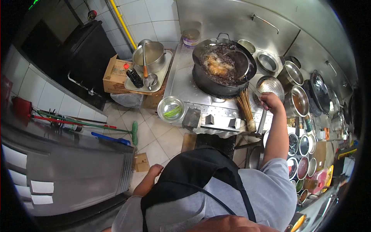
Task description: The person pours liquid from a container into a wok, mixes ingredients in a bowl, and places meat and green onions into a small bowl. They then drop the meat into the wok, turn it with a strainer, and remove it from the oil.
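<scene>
My right hand [272, 102] is closed round the handle of a ladle [253, 88], whose far end reaches into a black wok [198, 49] on the stove. Golden food [217, 65] bubbles in dark oil there. Just beside that hand lies a perforated strainer [272, 86], its handle pointing toward me. A bamboo brush [246, 110] leans against the wok's near side. My left hand [156, 169] hangs low by my body, its fingers looking curled; whether it holds anything is too small to tell.
Left of the stove, a tray [164, 73] bears a steel pot [154, 54], a sauce bottle [134, 77] and a ladle. A glass bowl [171, 109] with green pieces sits at the stove's front left corner. Pots and several seasoning bowls [303, 168] line the right side.
</scene>
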{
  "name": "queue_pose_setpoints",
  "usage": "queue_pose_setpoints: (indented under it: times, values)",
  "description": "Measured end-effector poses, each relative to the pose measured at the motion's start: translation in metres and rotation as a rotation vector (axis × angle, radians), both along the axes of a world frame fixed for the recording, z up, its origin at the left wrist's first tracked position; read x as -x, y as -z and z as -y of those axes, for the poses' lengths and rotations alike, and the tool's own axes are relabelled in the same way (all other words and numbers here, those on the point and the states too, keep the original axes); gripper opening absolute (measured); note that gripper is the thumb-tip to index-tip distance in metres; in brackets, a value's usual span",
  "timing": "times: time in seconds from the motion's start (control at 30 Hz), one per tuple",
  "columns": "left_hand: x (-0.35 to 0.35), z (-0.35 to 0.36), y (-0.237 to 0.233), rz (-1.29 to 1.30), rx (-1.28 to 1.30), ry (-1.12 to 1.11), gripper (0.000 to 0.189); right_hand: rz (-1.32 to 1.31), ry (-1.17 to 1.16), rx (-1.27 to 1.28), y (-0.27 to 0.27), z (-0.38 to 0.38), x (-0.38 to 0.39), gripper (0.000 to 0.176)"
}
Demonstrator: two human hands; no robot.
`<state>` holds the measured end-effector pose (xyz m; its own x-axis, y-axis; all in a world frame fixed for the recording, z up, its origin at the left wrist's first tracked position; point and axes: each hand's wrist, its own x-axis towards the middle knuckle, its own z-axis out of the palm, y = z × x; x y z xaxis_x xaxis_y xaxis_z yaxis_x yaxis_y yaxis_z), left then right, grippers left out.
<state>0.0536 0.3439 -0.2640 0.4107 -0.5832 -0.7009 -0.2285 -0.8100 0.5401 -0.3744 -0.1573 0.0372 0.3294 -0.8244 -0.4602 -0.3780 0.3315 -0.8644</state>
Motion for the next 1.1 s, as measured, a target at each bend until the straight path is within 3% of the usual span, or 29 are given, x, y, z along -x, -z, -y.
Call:
queue_pose_setpoints:
  times: [0.07,0.1,0.17,0.2,0.27,0.3,0.37,0.4,0.47,0.5,0.57,0.6,0.67,0.77,0.87,0.9,0.97,1.1]
  values:
    - [-0.012,-0.019,0.021,0.479,0.416,0.752,0.021,0.033,0.014,-0.083,0.001,0.005,0.004,0.012]
    - [-0.009,-0.013,0.013,0.479,0.417,0.755,0.021,0.067,0.025,-0.168,0.002,0.007,0.006,0.015]
    - [0.011,0.015,-0.048,0.058,-0.179,0.252,0.019,0.135,0.017,-0.193,0.014,0.009,0.002,0.017]
    - [0.002,0.001,-0.021,0.059,-0.181,0.253,0.019,0.203,0.007,-0.219,0.022,0.010,-0.002,0.019]
    - [-0.023,-0.034,0.050,0.203,0.463,0.583,0.020,0.252,0.045,-0.282,0.039,0.009,-0.013,0.020]
    - [-0.019,-0.026,0.039,0.204,0.460,0.586,0.020,0.352,0.031,-0.344,0.047,0.008,-0.018,0.019]
    - [-0.003,0.003,0.007,0.217,0.026,0.402,0.023,0.454,0.017,-0.406,0.057,0.002,-0.031,0.018]
    - [0.000,0.011,0.000,0.219,0.025,0.402,0.023,0.511,0.075,-0.417,0.060,-0.001,-0.039,0.017]
    - [0.005,0.021,-0.010,0.076,-0.007,0.104,0.027,0.569,0.133,-0.427,0.063,-0.008,-0.050,0.015]
    - [0.001,0.019,0.003,0.078,-0.007,0.105,0.027,0.598,0.175,-0.425,0.064,-0.011,-0.054,0.014]
    - [-0.015,0.005,0.056,0.143,0.241,0.384,0.030,0.603,0.267,-0.373,0.069,-0.013,-0.059,0.018]
    - [-0.010,0.011,0.041,0.143,0.241,0.387,0.030,0.604,0.270,-0.373,0.071,-0.015,-0.059,0.018]
    - [0.007,0.029,-0.002,0.056,0.042,0.103,0.030,0.676,0.237,-0.369,0.074,-0.020,-0.058,0.019]
    - [0.005,0.020,0.015,-0.038,0.071,-0.003,0.030,0.761,0.271,-0.395,0.073,-0.033,-0.057,0.021]
    - [0.017,0.038,-0.040,0.055,-0.147,0.168,0.029,0.869,0.266,-0.439,0.079,-0.039,-0.053,0.023]
    - [0.015,0.035,-0.035,0.054,-0.149,0.174,0.029,0.868,0.279,-0.449,0.080,-0.040,-0.053,0.024]
    - [0.009,0.024,-0.016,-0.170,-0.075,-0.132,0.028,0.879,0.282,-0.457,0.078,-0.041,-0.051,0.025]
    - [-0.008,0.011,0.040,-0.019,-0.112,0.085,0.027,0.873,0.295,-0.471,0.071,-0.040,-0.055,0.026]
